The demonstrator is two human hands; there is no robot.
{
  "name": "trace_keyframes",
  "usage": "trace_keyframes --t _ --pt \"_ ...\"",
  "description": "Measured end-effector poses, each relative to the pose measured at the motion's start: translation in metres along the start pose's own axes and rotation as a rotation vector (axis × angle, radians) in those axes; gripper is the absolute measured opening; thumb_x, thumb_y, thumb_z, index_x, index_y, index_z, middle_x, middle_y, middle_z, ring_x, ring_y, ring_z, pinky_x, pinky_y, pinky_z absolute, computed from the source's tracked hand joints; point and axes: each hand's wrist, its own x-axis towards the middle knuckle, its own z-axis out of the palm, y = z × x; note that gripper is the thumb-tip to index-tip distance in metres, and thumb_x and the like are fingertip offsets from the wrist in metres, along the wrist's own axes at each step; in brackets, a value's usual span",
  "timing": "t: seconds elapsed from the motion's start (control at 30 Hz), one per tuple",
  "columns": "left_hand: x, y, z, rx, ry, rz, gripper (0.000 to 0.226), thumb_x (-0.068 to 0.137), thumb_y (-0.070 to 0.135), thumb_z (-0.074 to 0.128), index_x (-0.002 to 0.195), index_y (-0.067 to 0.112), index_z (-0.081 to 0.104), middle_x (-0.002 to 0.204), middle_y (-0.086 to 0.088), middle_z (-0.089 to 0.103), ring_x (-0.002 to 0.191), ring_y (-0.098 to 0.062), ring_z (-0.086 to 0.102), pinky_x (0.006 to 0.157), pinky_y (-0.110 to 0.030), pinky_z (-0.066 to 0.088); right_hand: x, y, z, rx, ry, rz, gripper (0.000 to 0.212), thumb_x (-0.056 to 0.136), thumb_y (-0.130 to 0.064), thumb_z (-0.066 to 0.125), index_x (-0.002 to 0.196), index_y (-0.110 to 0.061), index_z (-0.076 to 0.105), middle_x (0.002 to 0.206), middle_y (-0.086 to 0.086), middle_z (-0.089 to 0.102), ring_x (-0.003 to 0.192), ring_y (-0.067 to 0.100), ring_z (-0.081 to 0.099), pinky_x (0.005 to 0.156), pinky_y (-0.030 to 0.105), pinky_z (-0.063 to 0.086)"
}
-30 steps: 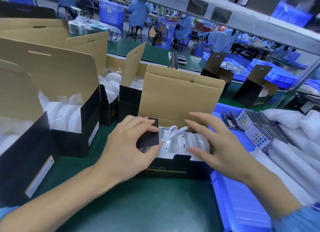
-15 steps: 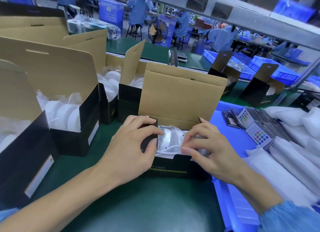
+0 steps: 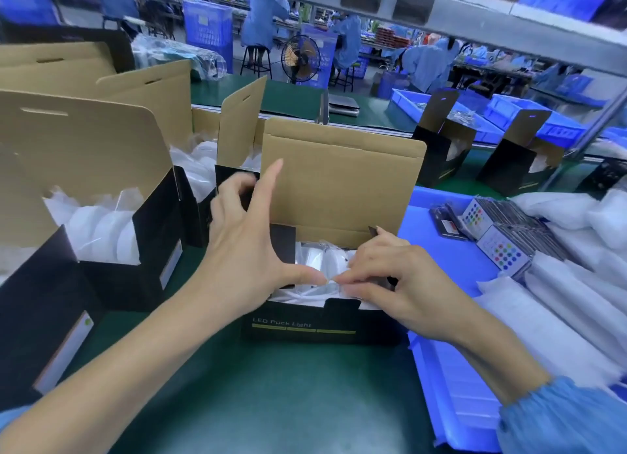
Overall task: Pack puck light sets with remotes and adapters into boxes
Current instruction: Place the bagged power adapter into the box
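Black puck-light box (image 3: 322, 328) stands open at centre on a green table (image 3: 271, 402). Right hand (image 3: 403, 284) pinches white bagged contents (image 3: 319, 267) inside; left hand (image 3: 251, 246) is spread, thumb pressing them.

Both hands (image 3: 400, 280) in open box (image 3: 342, 182)

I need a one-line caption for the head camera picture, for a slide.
Both hands, left hand and right hand, tuck bagged white puck lights into an open black box on the green table.
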Motion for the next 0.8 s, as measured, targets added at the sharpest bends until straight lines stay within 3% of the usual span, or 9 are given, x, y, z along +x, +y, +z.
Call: trace_keyframes --t 0.07,0.17,0.27,0.33,0.4,0.5,0.57,0.7,0.8 --pt "0.001 -0.001 0.000 -0.003 -0.037 -0.036 0.154 0.036 0.068 0.085 0.148 0.053 -0.019 0.160 0.015 -0.014 0.150 -0.015 0.000 0.118 -0.042 0.020 -0.002 -0.001 -0.004 -0.036 -0.060 -0.010 0.013 0.087 -0.027 0.066 0.092 -0.028 0.078 0.077 -0.010 0.061 0.091 0.007 0.054 0.119 0.038 0.017" --pt "0.003 -0.002 0.003 -0.048 -0.151 -0.108 0.159 0.042 0.059 0.089 0.143 0.050 -0.034 0.159 0.013 -0.032 0.152 -0.012 -0.001 0.112 -0.032 0.020 -0.002 -0.006 -0.004 -0.177 -0.165 -0.041 0.027 0.088 -0.027 0.051 0.098 -0.033 0.076 0.086 -0.016 0.054 0.099 0.002 0.044 0.120 0.037 0.008" --pt "0.003 -0.004 0.005 -0.054 -0.163 -0.100 0.160 0.050 0.049 0.095 0.140 0.049 -0.038 0.163 0.011 -0.009 0.140 -0.007 0.024 0.099 -0.023 0.025 -0.006 -0.008 -0.001 -0.211 -0.125 -0.085 0.031 0.088 -0.021 0.049 0.100 -0.030 0.076 0.102 -0.012 0.049 0.105 0.006 0.043 0.119 0.035 0.012" --pt "0.003 -0.004 0.005 -0.079 -0.186 -0.095 0.159 0.054 0.048 0.095 0.138 0.050 -0.040 0.157 0.008 0.015 0.119 0.000 0.031 0.093 -0.023 0.029 -0.008 -0.005 -0.003 -0.015 -0.043 -0.069 0.036 0.087 -0.008 0.050 0.106 -0.026 0.074 0.118 -0.007 0.051 0.112 0.012 0.046 0.106 0.023 0.030" --pt "0.003 -0.003 0.004 -0.084 -0.203 -0.102 0.158 0.055 0.046 0.094 0.137 0.050 -0.041 0.152 0.009 0.022 0.111 0.001 0.031 0.090 -0.023 0.029 -0.008 -0.001 -0.006 0.319 0.118 0.040 0.043 0.084 0.007 0.045 0.107 -0.020 0.069 0.124 -0.004 0.054 0.113 0.012 0.050 0.091 0.015 0.037" --pt "0.002 -0.002 0.005 -0.104 -0.179 -0.114 0.160 0.055 0.044 0.095 0.137 0.049 -0.042 0.155 0.014 0.020 0.107 0.006 0.028 0.088 -0.021 0.029 -0.010 0.009 -0.006 0.593 0.363 0.229 0.038 0.089 0.019 0.047 0.100 -0.015 0.062 0.113 -0.010 0.063 0.113 0.005 0.056 0.103 0.022 0.041" --pt "0.000 -0.003 0.005 -0.128 -0.158 -0.130 0.161 0.054 0.043 0.096 0.137 0.049 -0.042 0.157 0.019 0.016 0.107 0.010 0.026 0.089 -0.019 0.029 -0.013 0.016 0.000 0.534 0.389 0.342 0.034 0.088 0.007 0.062 0.106 -0.021 0.059 0.117 -0.011 0.061 0.117 0.002 0.054 0.108 0.027 0.041" --pt "0.001 -0.008 0.007 -0.177 -0.128 -0.138 0.160 0.052 0.043 0.097 0.144 0.045 -0.035 0.160 0.018 0.014 0.119 0.008 0.026 0.096 -0.019 0.027 -0.016 0.024 0.001 0.480 0.384 0.572 0.076 0.073 -0.019 0.083 0.132 -0.040 0.041 0.136 -0.014 0.047 0.127 0.000 0.043 0.099 0.024 0.041" --pt "0.002 -0.009 0.006 -0.221 -0.117 -0.122 0.151 0.052 0.039 0.097 0.150 0.046 -0.017 0.158 0.015 0.024 0.135 -0.001 0.032 0.102 -0.022 0.030 -0.012 0.028 -0.003 0.471 0.299 0.495 0.088 0.074 -0.018 0.083 0.134 -0.054 0.030 0.132 -0.027 0.050 0.127 -0.009 0.042 0.096 0.020 0.037"
